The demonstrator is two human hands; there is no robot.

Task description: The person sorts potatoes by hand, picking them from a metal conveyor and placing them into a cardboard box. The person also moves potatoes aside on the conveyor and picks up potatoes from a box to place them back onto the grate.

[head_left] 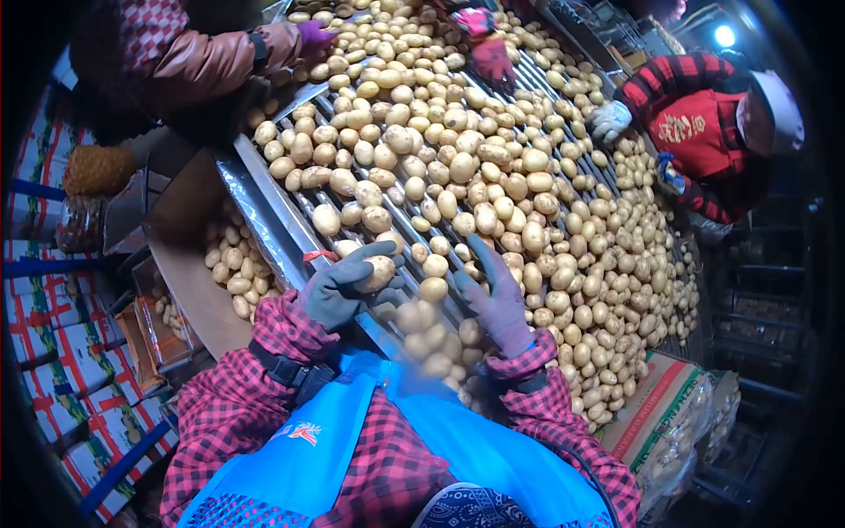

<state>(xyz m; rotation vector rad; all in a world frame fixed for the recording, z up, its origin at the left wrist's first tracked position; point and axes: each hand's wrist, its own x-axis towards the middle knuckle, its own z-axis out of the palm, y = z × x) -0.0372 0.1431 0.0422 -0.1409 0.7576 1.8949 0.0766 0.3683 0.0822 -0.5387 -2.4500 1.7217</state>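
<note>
My left hand (333, 292), in a grey-green work glove, is closed round a potato (377, 275) near the edge of the sorting table. To its right, my right hand (500, 308) wears a similar glove. Its fingers are apart over the loose potatoes (581, 317), and I see nothing held in it. Between and below my hands, more potatoes (427, 333) lie close to my blue apron (326, 440), partly blurred. Metal bars (532, 79) show through gaps in the spread of potatoes.
A co-worker's sleeve (207, 66) reaches in at upper left; a red glove (493, 62) is at the top. Another co-worker in a red apron (695, 132) stands at right. A cardboard box (198, 290) holds potatoes at left, near stacked printed cartons (62, 334). Another carton (651, 409) stands lower right.
</note>
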